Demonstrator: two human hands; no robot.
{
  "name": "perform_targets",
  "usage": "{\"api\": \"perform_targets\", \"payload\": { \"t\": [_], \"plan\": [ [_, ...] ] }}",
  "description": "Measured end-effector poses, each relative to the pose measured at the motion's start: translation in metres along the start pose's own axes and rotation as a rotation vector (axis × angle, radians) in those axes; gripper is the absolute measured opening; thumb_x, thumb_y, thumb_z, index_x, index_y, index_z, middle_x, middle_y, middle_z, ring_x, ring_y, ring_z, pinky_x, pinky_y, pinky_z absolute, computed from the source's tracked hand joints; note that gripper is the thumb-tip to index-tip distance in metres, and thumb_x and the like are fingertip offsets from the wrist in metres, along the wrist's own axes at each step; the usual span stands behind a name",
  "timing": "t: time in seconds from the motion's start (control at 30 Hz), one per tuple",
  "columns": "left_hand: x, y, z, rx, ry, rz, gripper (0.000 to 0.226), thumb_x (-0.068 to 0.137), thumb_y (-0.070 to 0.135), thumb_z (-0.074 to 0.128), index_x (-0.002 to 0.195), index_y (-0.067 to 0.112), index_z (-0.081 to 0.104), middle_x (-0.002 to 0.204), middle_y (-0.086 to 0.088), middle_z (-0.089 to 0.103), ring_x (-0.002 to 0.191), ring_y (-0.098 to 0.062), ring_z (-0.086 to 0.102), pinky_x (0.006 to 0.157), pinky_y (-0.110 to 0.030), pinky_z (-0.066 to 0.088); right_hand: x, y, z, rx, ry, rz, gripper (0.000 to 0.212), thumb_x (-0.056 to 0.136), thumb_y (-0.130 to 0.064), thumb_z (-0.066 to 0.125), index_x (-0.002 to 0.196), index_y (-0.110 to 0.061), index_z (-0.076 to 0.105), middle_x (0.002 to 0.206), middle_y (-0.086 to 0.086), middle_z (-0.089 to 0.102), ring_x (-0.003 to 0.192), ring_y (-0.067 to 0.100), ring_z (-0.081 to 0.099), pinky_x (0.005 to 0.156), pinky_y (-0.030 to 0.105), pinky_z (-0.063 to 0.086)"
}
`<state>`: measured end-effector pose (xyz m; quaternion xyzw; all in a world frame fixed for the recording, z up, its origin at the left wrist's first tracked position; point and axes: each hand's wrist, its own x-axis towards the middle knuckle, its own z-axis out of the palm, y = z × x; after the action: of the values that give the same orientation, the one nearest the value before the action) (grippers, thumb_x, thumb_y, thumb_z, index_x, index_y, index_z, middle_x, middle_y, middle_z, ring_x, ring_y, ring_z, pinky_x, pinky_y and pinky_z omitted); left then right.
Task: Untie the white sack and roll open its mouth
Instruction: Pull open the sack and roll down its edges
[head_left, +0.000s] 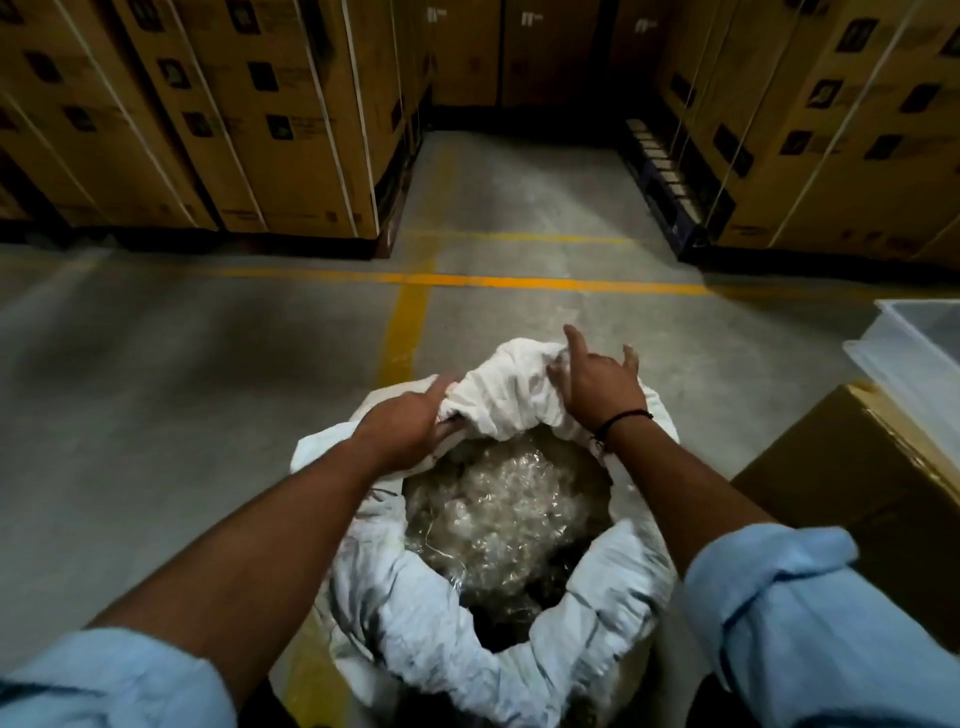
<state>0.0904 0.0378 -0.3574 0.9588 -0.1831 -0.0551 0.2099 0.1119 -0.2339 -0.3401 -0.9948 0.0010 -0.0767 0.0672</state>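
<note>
The white sack (498, 566) stands upright on the concrete floor (208, 364), directly below the camera, with its mouth open. The cloth around the mouth is rolled down into a thick collar on the near side and on both flanks. On the far side the cloth stands bunched up above the opening.

The left hand (402, 431) holds the far left part of the rim. Its thumb lies tucked under the fold and the index finger points forward along the cloth, so this grip pinches the sack's edge. The right hand (597, 384) rests on top of the bunched cloth at the far right. Its fingers are spread, and the fingertips press into the fabric; whether any fold is pinched beneath the palm cannot be told. A dark band (621, 422) circles the right wrist. Both forearms are bare, with pale blue sleeves (810, 623) rolled to the elbow.

Below and between the two grips, crumpled clear plastic (506, 509) fills the inside of the sack.

To the right of the right grip stands a brown cardboard box (852, 467), and beyond it a clear plastic bin (914, 353). Ahead of both grips, yellow floor lines (410, 312) cross, with stacked strapped cartons (234, 119) behind.
</note>
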Motion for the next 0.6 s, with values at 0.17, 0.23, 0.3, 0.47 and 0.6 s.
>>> {"api": "perform_targets", "payload": {
  "t": [0.17,0.23,0.3,0.47,0.6],
  "plan": [
    [0.009,-0.029,-0.046,-1.063,0.026,-0.414,0.025,0.08,0.011,0.068,0.104,0.005,0.071,0.111,-0.024,0.068,0.096,-0.03,0.067,0.087,-0.037,0.053,0.009,0.04,-0.037,0.482,-0.253,-0.059,0.024,0.097,-0.025,0.06,0.117,-0.014,0.065,0.117,0.009,0.069,0.111,0.025,0.063,0.085,0.016,0.045],
    [0.0,-0.032,-0.052,-1.269,-0.133,-0.651,0.024,0.078,0.015,0.062,0.092,0.003,0.077,0.097,-0.023,0.072,0.078,-0.034,0.072,0.075,-0.039,0.059,0.004,0.053,-0.053,0.49,-0.518,-0.039,0.033,0.094,-0.018,0.064,0.126,-0.007,0.063,0.13,0.002,0.06,0.121,0.016,0.055,0.092,0.003,0.034],
    [-0.005,-0.028,-0.046,-1.317,-0.262,-0.736,0.03,0.081,0.018,0.056,0.098,0.003,0.076,0.091,-0.021,0.074,0.072,-0.035,0.072,0.069,-0.038,0.06,0.002,0.064,-0.042,0.468,-0.564,0.112,0.041,0.093,-0.025,0.066,0.129,-0.006,0.061,0.132,0.007,0.061,0.124,0.022,0.055,0.099,0.018,0.035],
    [0.01,-0.02,-0.028,-1.067,-0.258,-0.804,0.035,0.089,0.021,0.057,0.117,0.002,0.068,0.092,-0.016,0.073,0.07,-0.029,0.068,0.068,-0.031,0.055,-0.008,0.046,-0.027,0.209,0.05,0.133,0.041,0.087,-0.037,0.066,0.121,-0.017,0.055,0.114,0.011,0.063,0.102,0.033,0.062,0.085,0.038,0.049],
    [0.011,-0.012,-0.023,0.026,0.187,-0.558,0.048,0.08,0.047,0.071,0.118,0.02,0.063,0.123,-0.013,0.061,0.11,-0.034,0.06,0.089,-0.039,0.05,-0.041,0.009,-0.027,-0.004,0.374,-0.279,0.044,0.092,-0.045,0.051,0.125,-0.016,0.056,0.123,0.009,0.059,0.107,0.034,0.057,0.084,0.043,0.045]
  ]
}}
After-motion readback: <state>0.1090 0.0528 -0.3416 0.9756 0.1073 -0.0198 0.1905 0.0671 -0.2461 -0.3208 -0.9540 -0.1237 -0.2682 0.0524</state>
